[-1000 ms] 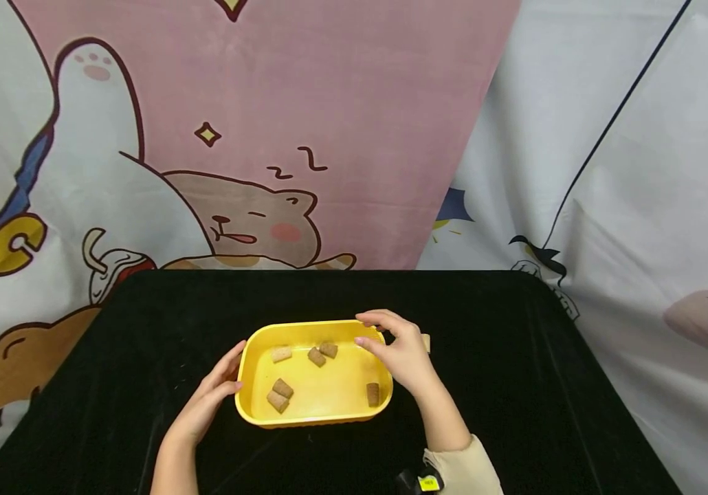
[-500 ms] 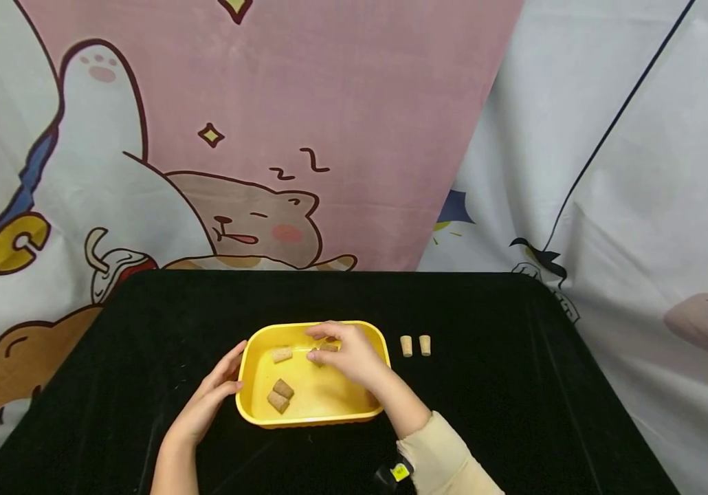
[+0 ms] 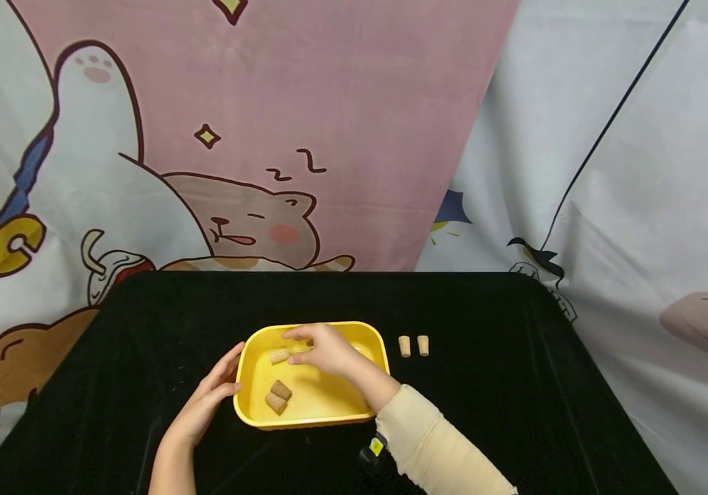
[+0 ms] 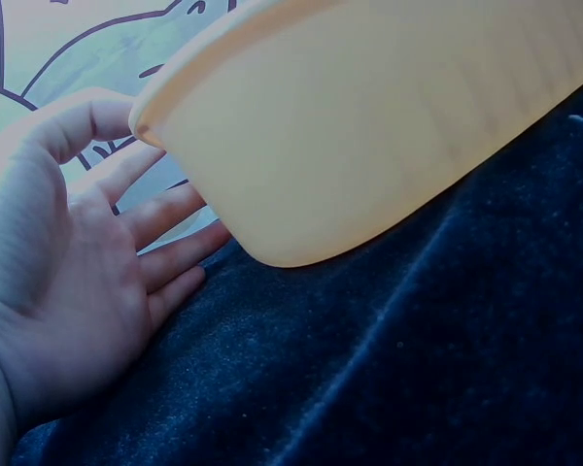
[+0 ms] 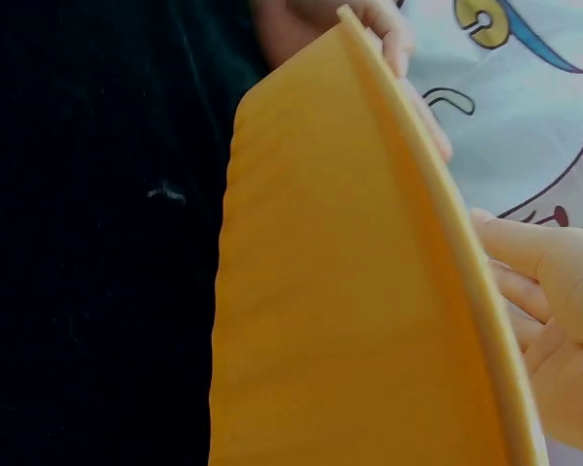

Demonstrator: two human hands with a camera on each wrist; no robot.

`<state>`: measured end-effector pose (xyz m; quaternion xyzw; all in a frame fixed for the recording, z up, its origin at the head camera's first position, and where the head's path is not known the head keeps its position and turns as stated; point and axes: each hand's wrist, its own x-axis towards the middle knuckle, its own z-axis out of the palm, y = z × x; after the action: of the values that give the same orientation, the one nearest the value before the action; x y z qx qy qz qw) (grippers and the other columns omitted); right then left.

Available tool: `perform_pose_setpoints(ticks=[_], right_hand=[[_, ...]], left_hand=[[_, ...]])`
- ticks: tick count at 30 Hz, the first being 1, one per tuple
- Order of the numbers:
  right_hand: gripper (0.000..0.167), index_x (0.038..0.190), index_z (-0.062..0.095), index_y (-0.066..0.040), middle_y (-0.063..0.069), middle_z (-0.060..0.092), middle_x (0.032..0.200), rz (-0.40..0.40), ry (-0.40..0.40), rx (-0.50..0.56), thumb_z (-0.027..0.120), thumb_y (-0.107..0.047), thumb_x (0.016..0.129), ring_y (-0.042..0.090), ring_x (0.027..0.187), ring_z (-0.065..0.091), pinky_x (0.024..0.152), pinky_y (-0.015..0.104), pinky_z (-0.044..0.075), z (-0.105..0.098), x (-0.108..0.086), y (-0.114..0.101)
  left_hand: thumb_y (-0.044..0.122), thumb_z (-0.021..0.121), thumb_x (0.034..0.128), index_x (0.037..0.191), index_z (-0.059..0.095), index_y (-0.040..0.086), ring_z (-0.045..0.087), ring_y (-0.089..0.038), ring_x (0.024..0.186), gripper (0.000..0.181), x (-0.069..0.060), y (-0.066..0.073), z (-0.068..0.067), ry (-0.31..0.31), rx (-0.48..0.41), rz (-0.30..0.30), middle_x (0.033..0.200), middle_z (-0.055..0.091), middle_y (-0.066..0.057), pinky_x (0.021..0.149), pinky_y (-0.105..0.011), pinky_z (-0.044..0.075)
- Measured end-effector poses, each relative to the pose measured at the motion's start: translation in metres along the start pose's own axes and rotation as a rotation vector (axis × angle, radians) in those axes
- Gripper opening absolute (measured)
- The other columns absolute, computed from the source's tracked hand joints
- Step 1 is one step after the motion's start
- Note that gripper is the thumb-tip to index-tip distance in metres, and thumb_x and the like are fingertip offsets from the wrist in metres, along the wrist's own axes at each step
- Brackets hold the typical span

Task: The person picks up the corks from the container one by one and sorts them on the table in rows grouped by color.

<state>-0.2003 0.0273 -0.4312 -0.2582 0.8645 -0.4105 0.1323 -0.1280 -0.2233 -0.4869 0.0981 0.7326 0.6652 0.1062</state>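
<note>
A yellow tray (image 3: 313, 421) holds several cork pieces. My left hand (image 3: 205, 395) rests against the tray's left end; in the left wrist view the fingers of this hand (image 4: 87, 262) are extended beside the tray wall (image 4: 301, 165). Inside the tray, my right hand (image 3: 329, 352) hangs with thumb and fingers apart, close to a light cork (image 3: 279, 355), nothing plainly gripped. Two brown corks (image 3: 281, 390) (image 3: 276, 403) lie touching at the lower left. The right wrist view shows my right hand (image 5: 559, 311) beyond the tray rim (image 5: 466, 252). Hand and forearm cover part of the tray.
Two light corks (image 3: 405, 346) (image 3: 423, 346) stand side by side right of the tray on the black cloth (image 3: 515, 412). Behind the table hangs a patterned curtain (image 3: 354, 103).
My right hand has moved left from the tray's right rim to over its inside, uncovering two light corks outside and covering some brown ones. The left hand has stayed at the tray's end.
</note>
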Motion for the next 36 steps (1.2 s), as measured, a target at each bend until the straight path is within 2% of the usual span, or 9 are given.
perform_pose_setpoints(ticks=[5, 10, 13, 17, 20, 24, 28, 31, 36], right_hand=[[0.039, 0.124, 0.065, -0.015, -0.002, 0.061, 0.126, 0.026, -0.047, -0.019, 0.072, -0.017, 0.085, 0.012, 0.114, 0.054, 0.097, 0.030, 0.042, 0.007, 0.011, 0.004], [0.041, 0.124, 0.065, -0.014, -0.005, 0.062, 0.124, 0.017, -0.072, -0.051, 0.073, -0.017, 0.084, 0.009, 0.113, 0.054, 0.098, 0.028, 0.041, 0.012, 0.016, 0.009], [0.041, 0.124, 0.066, -0.015, -0.006, 0.064, 0.120, 0.016, -0.076, -0.063, 0.073, -0.017, 0.084, 0.007, 0.109, 0.055, 0.096, 0.026, 0.042, 0.015, 0.017, 0.012], [0.041, 0.124, 0.066, -0.016, -0.004, 0.065, 0.118, 0.021, -0.073, -0.060, 0.074, -0.016, 0.084, 0.008, 0.105, 0.057, 0.094, 0.024, 0.043, 0.018, 0.019, 0.015], [0.040, 0.122, 0.067, -0.014, -0.003, 0.067, 0.115, 0.003, -0.046, -0.053, 0.074, -0.014, 0.083, 0.007, 0.103, 0.058, 0.092, 0.023, 0.044, 0.022, 0.020, 0.017], [0.037, 0.119, 0.069, -0.011, -0.003, 0.068, 0.112, -0.030, 0.008, -0.079, 0.075, -0.012, 0.082, 0.005, 0.099, 0.058, 0.090, 0.021, 0.044, 0.030, 0.022, 0.019], [0.035, 0.117, 0.069, -0.012, -0.004, 0.066, 0.109, -0.028, 0.060, -0.131, 0.074, -0.013, 0.083, 0.002, 0.095, 0.057, 0.087, 0.019, 0.045, 0.037, 0.022, 0.019], [0.033, 0.116, 0.070, -0.014, -0.005, 0.065, 0.106, -0.020, 0.097, -0.183, 0.074, -0.014, 0.084, 0.003, 0.091, 0.056, 0.082, 0.020, 0.046, 0.042, 0.020, 0.019], [0.028, 0.111, 0.072, -0.015, -0.004, 0.066, 0.104, -0.049, 0.135, -0.334, 0.074, -0.014, 0.083, 0.006, 0.091, 0.058, 0.081, 0.023, 0.046, 0.047, 0.018, 0.020]], left_hand=[[0.012, 0.045, 0.0965, 0.152, 0.022, 0.010, 0.028, -0.038, 0.135, 0.060, 0.000, -0.001, 0.000, -0.005, -0.014, 0.002, 0.151, 0.028, -0.022, 0.104, -0.058, 0.020], [0.013, 0.045, 0.0970, 0.152, 0.022, 0.009, 0.029, -0.039, 0.134, 0.060, 0.000, -0.001, 0.000, -0.014, -0.016, 0.018, 0.151, 0.028, -0.022, 0.104, -0.059, 0.020], [0.013, 0.044, 0.0973, 0.152, 0.022, 0.009, 0.030, -0.038, 0.134, 0.059, 0.001, -0.001, 0.000, -0.018, -0.012, 0.022, 0.151, 0.029, -0.022, 0.104, -0.055, 0.023], [0.013, 0.045, 0.0972, 0.152, 0.022, 0.010, 0.030, -0.037, 0.134, 0.059, 0.000, -0.001, -0.001, -0.014, 0.001, 0.018, 0.151, 0.030, -0.021, 0.103, -0.043, 0.028], [0.013, 0.045, 0.0972, 0.152, 0.022, 0.011, 0.030, -0.036, 0.134, 0.059, 0.000, -0.001, -0.001, -0.009, 0.005, 0.011, 0.151, 0.030, -0.020, 0.102, -0.041, 0.027], [0.013, 0.045, 0.0970, 0.152, 0.022, 0.010, 0.030, -0.036, 0.134, 0.060, 0.000, 0.000, -0.001, 0.001, 0.001, 0.003, 0.151, 0.030, -0.020, 0.105, -0.050, 0.023], [0.013, 0.045, 0.0969, 0.152, 0.021, 0.010, 0.029, -0.038, 0.134, 0.060, 0.000, 0.001, 0.000, 0.005, -0.011, -0.006, 0.151, 0.029, -0.021, 0.105, -0.058, 0.019], [0.014, 0.045, 0.0968, 0.152, 0.021, 0.011, 0.028, -0.039, 0.134, 0.060, 0.001, 0.001, 0.001, 0.005, -0.014, -0.009, 0.151, 0.028, -0.022, 0.105, -0.062, 0.017], [0.013, 0.045, 0.0965, 0.152, 0.021, 0.011, 0.028, -0.040, 0.134, 0.061, 0.000, 0.000, 0.002, 0.008, -0.006, -0.011, 0.151, 0.028, -0.023, 0.105, -0.063, 0.016]])
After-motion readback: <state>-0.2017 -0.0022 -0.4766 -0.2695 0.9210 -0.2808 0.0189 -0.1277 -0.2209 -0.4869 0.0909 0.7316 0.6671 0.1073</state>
